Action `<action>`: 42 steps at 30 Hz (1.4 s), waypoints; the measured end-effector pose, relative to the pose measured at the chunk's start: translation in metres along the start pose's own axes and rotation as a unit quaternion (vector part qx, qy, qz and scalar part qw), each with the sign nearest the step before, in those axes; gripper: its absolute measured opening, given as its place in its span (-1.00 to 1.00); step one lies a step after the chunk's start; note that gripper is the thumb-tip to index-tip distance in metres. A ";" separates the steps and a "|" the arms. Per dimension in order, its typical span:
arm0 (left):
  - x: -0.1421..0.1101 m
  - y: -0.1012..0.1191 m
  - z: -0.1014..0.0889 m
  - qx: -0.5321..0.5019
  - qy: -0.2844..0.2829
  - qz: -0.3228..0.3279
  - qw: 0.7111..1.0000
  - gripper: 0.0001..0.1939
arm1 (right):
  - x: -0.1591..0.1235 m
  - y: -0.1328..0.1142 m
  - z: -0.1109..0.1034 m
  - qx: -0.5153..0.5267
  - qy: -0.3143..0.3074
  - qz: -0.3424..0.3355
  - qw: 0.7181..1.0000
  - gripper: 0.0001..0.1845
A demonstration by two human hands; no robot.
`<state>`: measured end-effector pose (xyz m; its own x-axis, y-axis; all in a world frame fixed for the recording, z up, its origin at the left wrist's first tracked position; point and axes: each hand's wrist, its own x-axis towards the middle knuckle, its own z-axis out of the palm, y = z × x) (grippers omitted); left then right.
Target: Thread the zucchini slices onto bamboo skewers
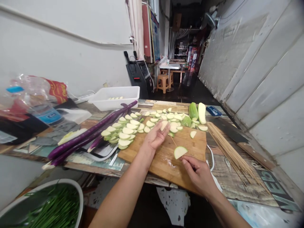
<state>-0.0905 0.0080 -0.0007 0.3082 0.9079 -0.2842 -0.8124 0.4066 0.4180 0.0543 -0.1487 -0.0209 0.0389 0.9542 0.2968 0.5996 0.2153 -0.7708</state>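
Note:
My right hand (199, 172) pinches a thin wooden skewer (173, 140) near its lower end, and a half-round zucchini slice (180, 152) is threaded on it just above my fingers. My left hand (155, 134) is closed on another pale zucchini slice (163, 125) at the skewer's far end; whether the tip has entered that slice I cannot tell. Both hands are over the wooden cutting board (156, 160). Many cut zucchini slices (174, 117) lie along the board's far side, and skewered slices (124, 136) are stacked to its left.
Purple eggplants (92, 133) rest on a tray left of the board. Bare skewers (228, 148) and a cleaver (229, 129) lie to the right. Zucchini pieces (193, 111) and a white plastic bin (116, 96) stand behind. A bowl of green stalks (54, 205) sits lower left.

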 end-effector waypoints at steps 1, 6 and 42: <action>0.000 0.000 0.000 -0.004 0.007 0.002 1.000 -0.76 | 0.000 0.000 0.000 -0.003 0.001 0.001 1.000 -0.74; 0.001 0.000 0.001 -0.001 0.017 0.022 1.000 -0.80 | 0.000 0.001 0.001 -0.011 0.006 0.004 1.000 -0.73; -0.001 0.001 0.002 0.049 0.014 0.049 0.998 -0.84 | 0.001 -0.001 -0.001 -0.017 -0.001 -0.001 1.000 -0.71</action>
<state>-0.0906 0.0074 0.0015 0.2147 0.9411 -0.2611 -0.7858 0.3252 0.5261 0.0546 -0.1483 -0.0195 0.0358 0.9544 0.2963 0.6267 0.2095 -0.7506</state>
